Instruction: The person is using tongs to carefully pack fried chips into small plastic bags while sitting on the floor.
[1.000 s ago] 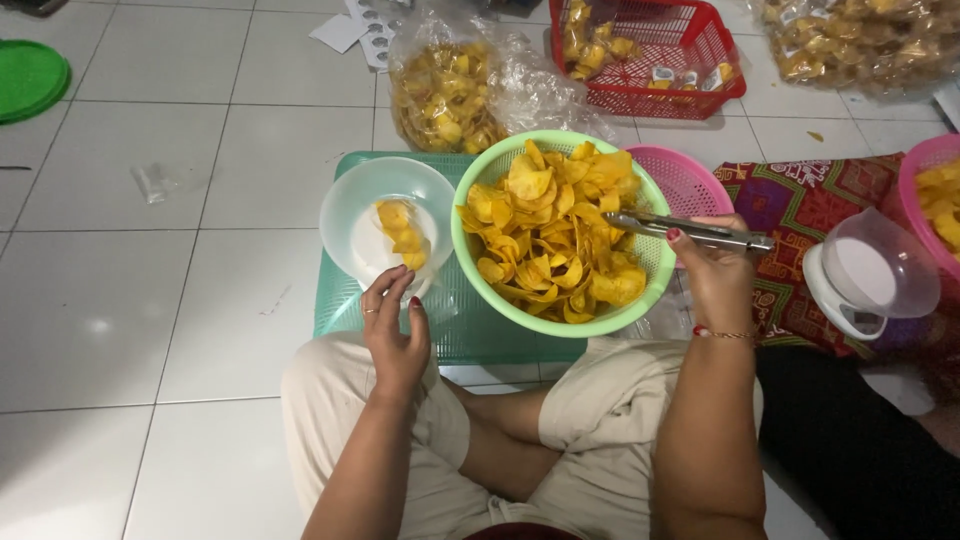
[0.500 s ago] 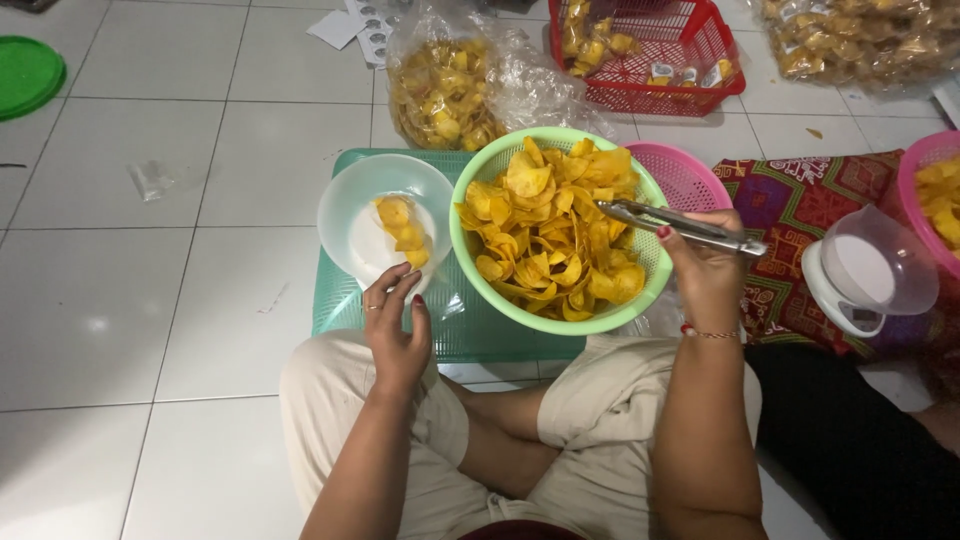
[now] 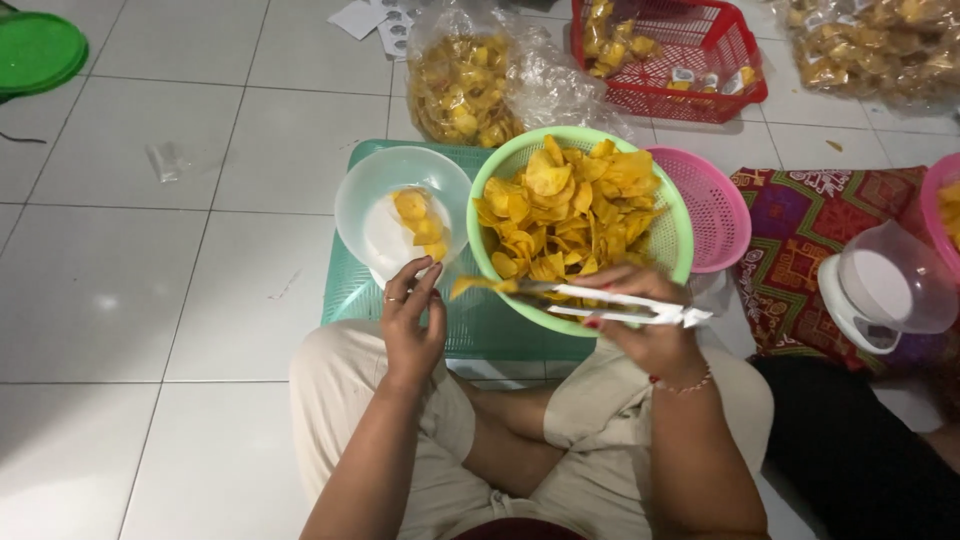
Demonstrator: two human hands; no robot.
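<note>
Your tiled floor stretches away to the left of both hands, and you sit cross-legged on it with a teal mat just ahead of your knees. Beyond your right hand, the green colander is heaped with yellow chips, so most of the pile looks unmoved. A pink colander sits touching its far side, to the right. Ahead of your left hand, the clear bowl holds only a few chips, so the filling seems barely begun. Your right hand is clenched around metal tongs, which lie crosswise over the colander's near rim and pinch one chip at their tip, between the two vessels, just right of your left fingers. Your left hand is released, fingers raised at the bowl's near rim, touching or nearly so. Farther off lie a bag of chips, a red basket, a green lid far left, and a white scale on patterned cloth to your right.
</note>
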